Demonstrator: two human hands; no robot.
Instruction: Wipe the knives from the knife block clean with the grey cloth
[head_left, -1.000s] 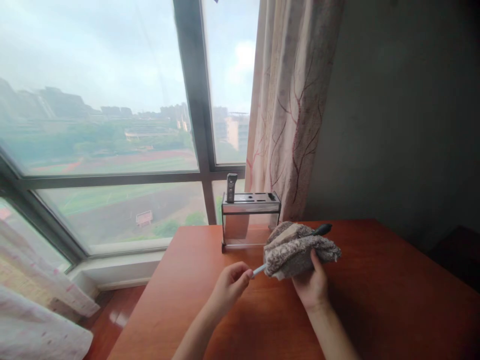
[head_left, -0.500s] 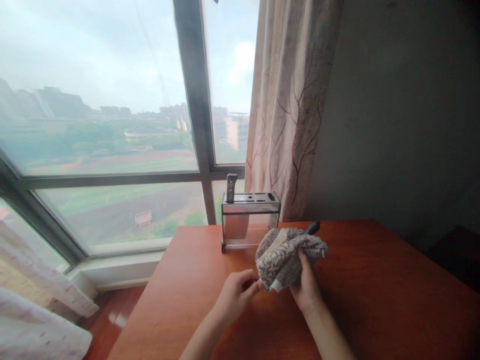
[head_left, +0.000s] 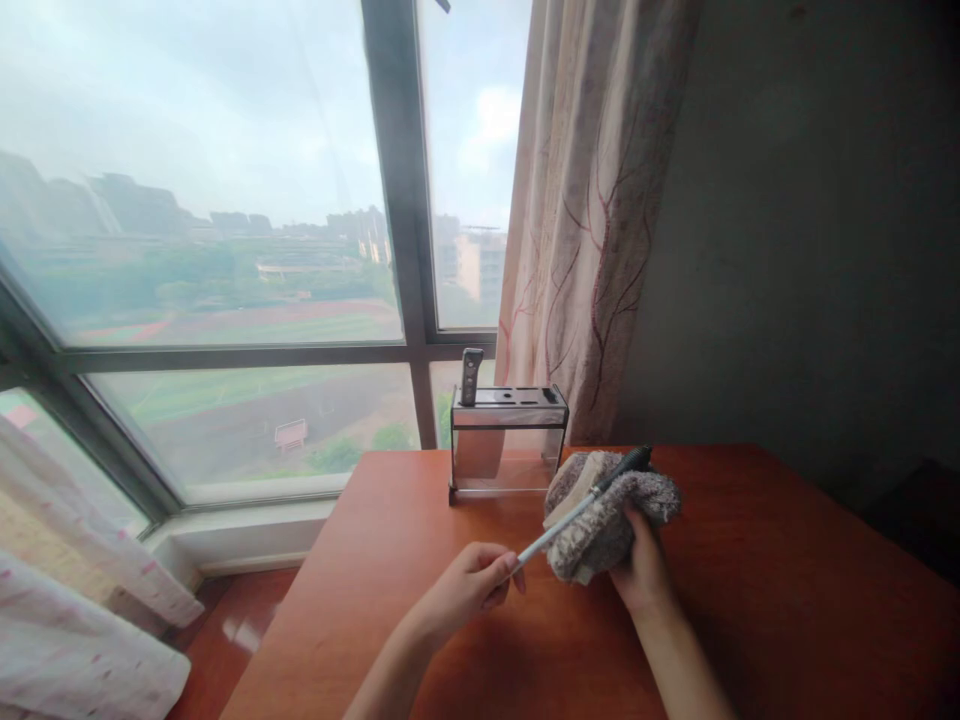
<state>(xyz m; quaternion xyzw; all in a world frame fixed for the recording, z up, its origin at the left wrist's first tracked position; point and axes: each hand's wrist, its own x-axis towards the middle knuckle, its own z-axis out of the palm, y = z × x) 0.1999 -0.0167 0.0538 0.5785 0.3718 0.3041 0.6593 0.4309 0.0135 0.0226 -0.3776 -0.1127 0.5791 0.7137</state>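
Pinched in the fingers of my left hand point(head_left: 474, 585) is the lower tip of a honing steel point(head_left: 559, 527), a thin pale rod with a black handle. It slants up to the right, and its handle end lies over a fluffy grey-brown cloth point(head_left: 592, 550). My right hand point(head_left: 643, 572) grips this bunched cloth from the right and below, with the thumb on top; its other fingers are mostly hidden. Behind the cloth stands a knife block point(head_left: 510, 420) with clear sides and a slotted metal top. One knife handle point(head_left: 471, 377) sticks up from its left slot.
The reddish-brown wooden table point(head_left: 405, 510) spreads beneath both hands. Beyond its back edge are a large window point(head_left: 247, 353) and a patterned curtain point(head_left: 592, 220). A dark wall point(head_left: 810, 230) rises at the right, and a white curtain point(head_left: 90, 640) hangs at lower left.
The cloth, folded over the rod earlier, has opened and moved right, so the rod now shows along its length. My left hand still pinches the tip. The view has shifted slightly.
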